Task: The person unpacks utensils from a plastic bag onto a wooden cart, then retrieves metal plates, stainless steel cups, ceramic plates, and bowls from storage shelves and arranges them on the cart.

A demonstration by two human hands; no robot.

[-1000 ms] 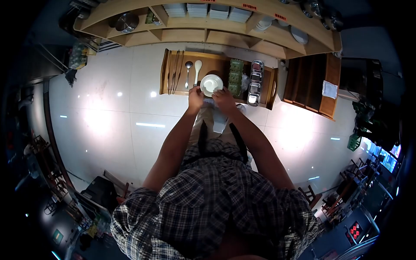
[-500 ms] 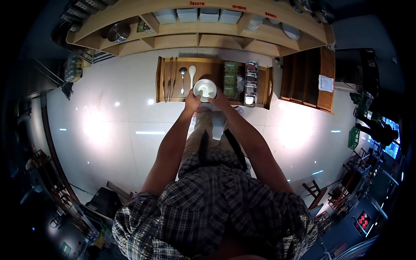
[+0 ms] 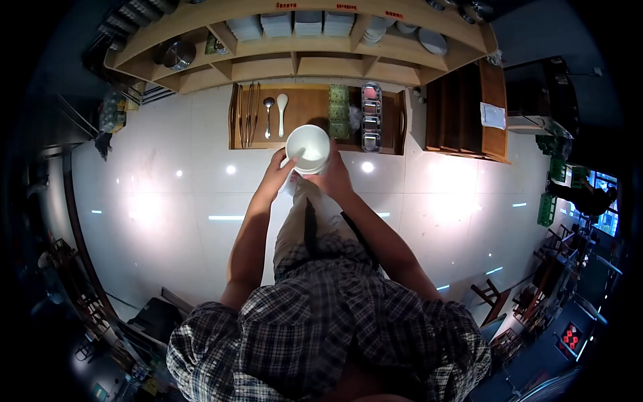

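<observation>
Both my hands hold a white bowl (image 3: 308, 147), possibly more than one stacked, just off the near edge of a wooden tray (image 3: 308, 100). My left hand (image 3: 276, 172) grips its left side with the thumb at the rim. Around the right side and underneath, my right hand (image 3: 334, 176) is wrapped. On the tray lie chopsticks (image 3: 249, 115), a metal spoon (image 3: 268, 115), a white spoon (image 3: 282, 114), a green sectioned holder (image 3: 339, 110) and a metal condiment rack (image 3: 371, 117).
Beyond the tray stands a wooden shelf (image 3: 268, 68) with stacked white dishes (image 3: 277, 25). At the right is a brown wooden cabinet (image 3: 453, 110) with a white paper (image 3: 493, 115). A person (image 3: 589, 199) is at the far right.
My hands have lifted the bowl from over the tray towards me, and it looks larger and tilted. More of the tray's middle shows. The view has shifted slightly.
</observation>
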